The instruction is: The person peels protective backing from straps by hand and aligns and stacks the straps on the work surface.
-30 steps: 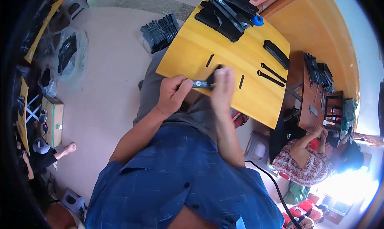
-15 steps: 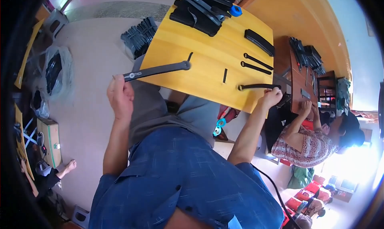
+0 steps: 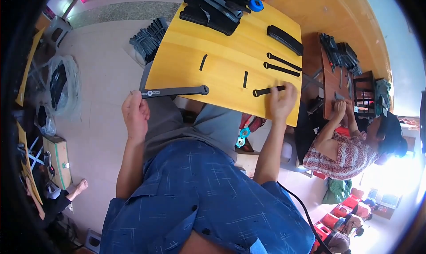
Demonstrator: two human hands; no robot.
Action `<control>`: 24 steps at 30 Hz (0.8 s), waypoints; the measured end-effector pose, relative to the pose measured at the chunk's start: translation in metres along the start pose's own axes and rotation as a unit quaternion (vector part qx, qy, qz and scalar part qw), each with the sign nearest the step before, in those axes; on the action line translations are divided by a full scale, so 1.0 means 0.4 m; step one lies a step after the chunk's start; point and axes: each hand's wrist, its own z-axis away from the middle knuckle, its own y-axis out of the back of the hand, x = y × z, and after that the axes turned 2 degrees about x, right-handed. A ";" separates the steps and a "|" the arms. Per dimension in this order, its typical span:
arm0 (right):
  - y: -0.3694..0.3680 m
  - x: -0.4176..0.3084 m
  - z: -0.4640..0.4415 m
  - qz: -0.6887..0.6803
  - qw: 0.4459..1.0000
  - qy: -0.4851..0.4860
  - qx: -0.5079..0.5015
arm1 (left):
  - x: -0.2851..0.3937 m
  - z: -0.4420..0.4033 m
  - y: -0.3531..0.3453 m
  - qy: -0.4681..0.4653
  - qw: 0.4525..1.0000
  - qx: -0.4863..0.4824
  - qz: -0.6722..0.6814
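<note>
My left hand [image 3: 136, 116] is closed on one end of a dark grey strap [image 3: 179, 92] with a white printed logo. The strap sticks out to the right over the table's near edge, a rounded loop at its far end. My right hand [image 3: 283, 104] is over a black strap [image 3: 262, 92] with a ring end, its fingers apart; the strap's right part is hidden under them. Two more black ring-ended straps [image 3: 282, 69] lie behind that hand. Two short black strips [image 3: 203, 62] lie apart on the yellow table [image 3: 226, 63].
Black pouches and straps [image 3: 213, 16] are heaped at the table's back left, beside a blue roll [image 3: 256, 5]. A black case [image 3: 285, 39] lies at the right. Bundled straps [image 3: 148, 40] stand on the floor. At the right, a person [image 3: 339, 152] sits at a brown table [image 3: 329, 87].
My right hand has moved left along the black strap and its fingers have spread. That strap has shifted left. The left hand's strap has swung to nearly level, uncovering the left short strip.
</note>
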 end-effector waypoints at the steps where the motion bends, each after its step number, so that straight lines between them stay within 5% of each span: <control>1: -0.007 -0.025 0.012 -0.041 0.998 0.012 -0.054 | 0.001 -0.001 -0.004 0.000 1.000 -0.001 -0.001; 3: -0.018 -0.035 0.024 -0.081 0.991 0.023 -0.108 | 0.006 0.000 -0.011 -0.003 1.000 -0.008 -0.009; 15: -0.117 0.037 -0.048 0.028 0.997 -0.059 -0.032 | -0.007 0.006 -0.021 0.004 1.000 -0.022 -0.015; 21: -0.023 -0.252 -0.024 -0.173 0.978 -0.017 -0.115 | -0.033 0.006 -0.052 0.081 0.995 -0.043 -0.036; 24: 0.019 -0.445 0.014 -0.329 0.906 0.100 -0.248 | -0.047 -0.011 -0.077 0.117 0.991 -0.063 -0.028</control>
